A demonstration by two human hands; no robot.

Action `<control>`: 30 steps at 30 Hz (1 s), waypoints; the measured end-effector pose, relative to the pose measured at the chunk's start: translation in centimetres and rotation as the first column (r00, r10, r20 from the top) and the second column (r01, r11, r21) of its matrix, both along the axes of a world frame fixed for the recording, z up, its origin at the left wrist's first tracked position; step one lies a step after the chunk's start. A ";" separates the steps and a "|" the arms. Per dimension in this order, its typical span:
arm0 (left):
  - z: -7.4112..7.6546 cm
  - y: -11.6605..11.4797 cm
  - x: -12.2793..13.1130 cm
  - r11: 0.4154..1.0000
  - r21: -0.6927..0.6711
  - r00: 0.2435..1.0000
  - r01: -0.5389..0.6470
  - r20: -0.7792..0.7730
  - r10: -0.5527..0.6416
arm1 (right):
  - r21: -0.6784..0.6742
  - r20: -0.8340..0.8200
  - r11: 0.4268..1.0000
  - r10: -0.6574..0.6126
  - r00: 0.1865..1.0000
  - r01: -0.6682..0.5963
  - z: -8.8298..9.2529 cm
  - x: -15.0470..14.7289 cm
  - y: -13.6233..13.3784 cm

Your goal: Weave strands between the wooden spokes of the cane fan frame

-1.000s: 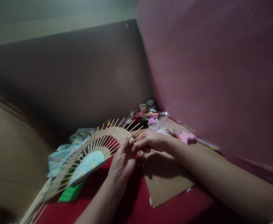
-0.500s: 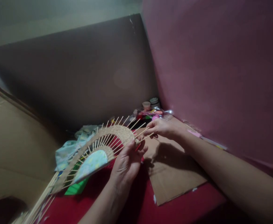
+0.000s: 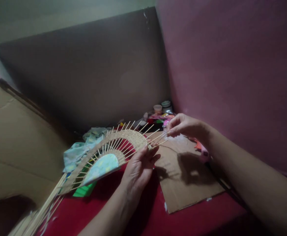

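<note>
A half-round woven fan (image 3: 133, 137) of thin sticks and tan twine spreads across the middle, stick ends poking past its outer band. At its flat base sits a half-circle of light blue patterned fabric (image 3: 103, 167). My left hand (image 3: 141, 164) grips the fan's right end, thumb on top and fingers beneath. Just beyond the stick tips there, my right hand (image 3: 180, 126) is pinched closed on what looks like a thin strand of twine, mostly hidden by the fingers.
A cardboard sheet (image 3: 187, 186) lies on the red surface (image 3: 104, 209). Blue cloth (image 3: 76, 154), green material (image 3: 84, 190) and a bundle of sticks (image 3: 42, 203) are at left. Beside my right forearm is a pink tool (image 3: 204, 154). Tubs (image 3: 166, 105) stand by the wall; a large cardboard panel (image 3: 18, 141) rises left.
My right hand has pulled away from the stick ends, up and to the right. My left hand keeps its hold on the fan. The pink tool now shows beside my forearm.
</note>
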State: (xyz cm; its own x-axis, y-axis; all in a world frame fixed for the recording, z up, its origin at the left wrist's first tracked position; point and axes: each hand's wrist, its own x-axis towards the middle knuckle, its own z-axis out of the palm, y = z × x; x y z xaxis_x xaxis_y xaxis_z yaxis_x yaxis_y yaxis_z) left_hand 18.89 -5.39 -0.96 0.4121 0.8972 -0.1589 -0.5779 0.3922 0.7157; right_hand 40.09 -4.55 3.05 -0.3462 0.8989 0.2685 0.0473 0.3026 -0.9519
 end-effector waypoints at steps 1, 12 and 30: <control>-0.1 0.0 0.0 1.000 0.001 1.000 -0.002 -0.001 0.002 | 0.020 -0.036 1.000 -0.021 0.999 0.022 0.0 -0.2 0.0; 0.3 -0.7 -0.4 0.995 0.096 0.997 0.038 0.062 -0.044 | -0.190 0.005 0.969 -0.159 0.987 0.157 -1.5 -2.7 0.9; -0.1 -1.5 0.4 0.999 -0.031 0.995 -0.010 0.100 0.013 | -0.226 -0.046 0.938 -0.280 0.959 0.263 -3.1 -6.0 1.2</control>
